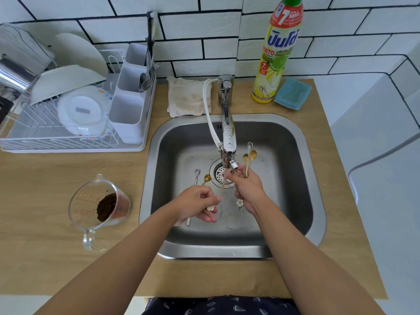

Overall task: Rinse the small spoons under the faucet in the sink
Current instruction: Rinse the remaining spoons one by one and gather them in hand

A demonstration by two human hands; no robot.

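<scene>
Over the steel sink (293,142), my left hand (197,204) pinches a thin gold spoon (221,188) by its flower end and slants it up toward the faucet spout (229,142). My right hand (246,189) sits just under the nozzle and grips a bunch of small spoons (248,156) with their bowls pointing up, one flower end hanging below the palm. A silver spoon (196,176) and a gold spoon (206,178) lie on the sink floor left of the drain (219,173).
A clear measuring jug (97,210) with coffee grounds stands on the wooden counter at the left. A dish rack (75,114) with plates and a cutlery holder fills the back left. A cloth (185,96), detergent bottle (278,53) and blue sponge (293,94) line the wall.
</scene>
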